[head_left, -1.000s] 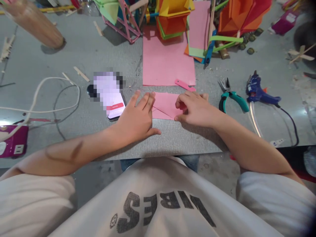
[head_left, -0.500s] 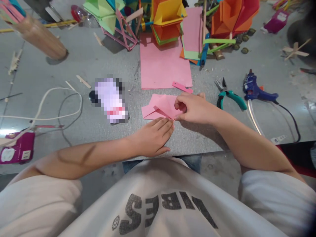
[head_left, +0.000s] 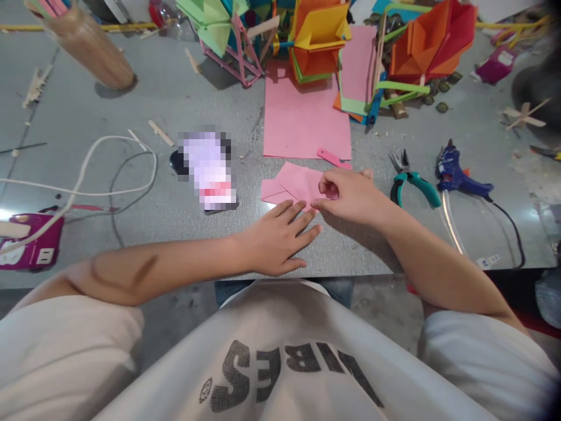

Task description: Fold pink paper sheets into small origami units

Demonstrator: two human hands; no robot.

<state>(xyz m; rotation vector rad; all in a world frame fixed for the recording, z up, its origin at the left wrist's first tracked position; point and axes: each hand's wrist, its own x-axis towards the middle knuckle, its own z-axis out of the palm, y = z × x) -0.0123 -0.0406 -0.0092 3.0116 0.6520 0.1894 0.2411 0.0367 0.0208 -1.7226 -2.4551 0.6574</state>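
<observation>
A small folded pink paper (head_left: 293,182) lies on the table near its front edge, with creased flaps on its left part. My left hand (head_left: 283,237) rests flat, fingers spread, its fingertips touching the near edge of the paper. Over the paper's right part is my right hand (head_left: 350,193), its fingers curled and the thumb at the near edge, gripping the paper there. The right end of the paper is hidden under that hand. Just behind it lies a pink cutter (head_left: 333,158), partly on a larger pink sheet (head_left: 302,131).
Left of the paper is a pixelated phone (head_left: 209,169); farther left runs a white cable (head_left: 83,166). Pliers (head_left: 412,178) and a blue glue gun (head_left: 458,172) lie to the right. Colourful folded-paper lanterns (head_left: 322,38) line the back, with a brown holder (head_left: 94,49) at left.
The whole view has shifted slightly. My left fingers have spread apart, and the raised flap on the paper's left part now lies flatter. My right hand stays at the right part.
</observation>
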